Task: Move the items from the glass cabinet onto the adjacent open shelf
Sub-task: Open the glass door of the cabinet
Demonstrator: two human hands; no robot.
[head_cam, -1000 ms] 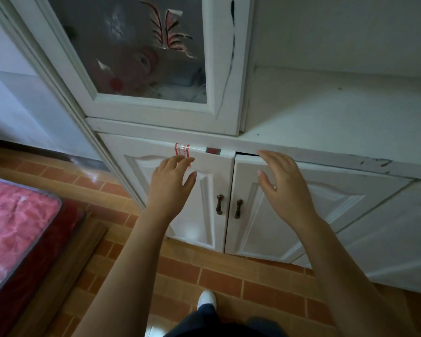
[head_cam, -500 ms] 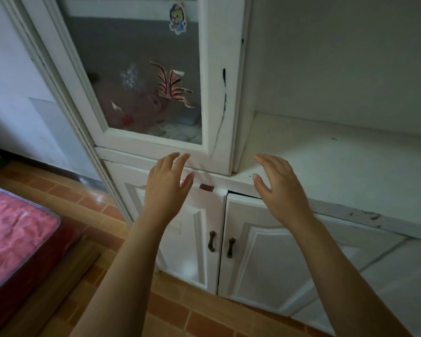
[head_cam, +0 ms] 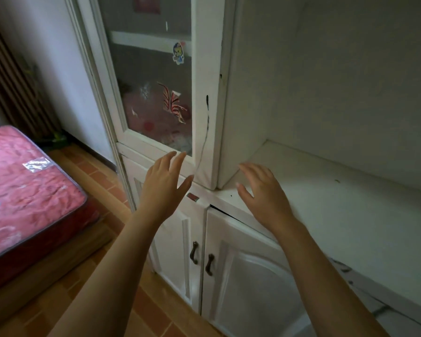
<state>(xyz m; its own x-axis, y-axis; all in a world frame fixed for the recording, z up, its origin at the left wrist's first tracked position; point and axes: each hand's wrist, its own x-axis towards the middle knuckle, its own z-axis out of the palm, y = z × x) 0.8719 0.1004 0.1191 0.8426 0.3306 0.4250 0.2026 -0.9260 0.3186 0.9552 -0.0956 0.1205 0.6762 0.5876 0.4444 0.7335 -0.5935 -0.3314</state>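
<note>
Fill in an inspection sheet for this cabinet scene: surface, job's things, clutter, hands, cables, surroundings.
Surface: white open shelf, small dark specks on it.
Job's things: white-framed glass cabinet door closed; blurred pink items behind the glass, kind unclear.
Clutter: nothing seen.
Hands: left hand open, before the door's lower corner; right hand open, over the shelf's front edge; both hold nothing.
Cables: thin dark line on door frame, crack or cord unclear.
Surroundings: red quilted mattress, brick-patterned floor, white lower cupboard doors with dark handles.

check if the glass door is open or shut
Shut. The glass door lies flush against the cabinet, with items behind it.
</note>
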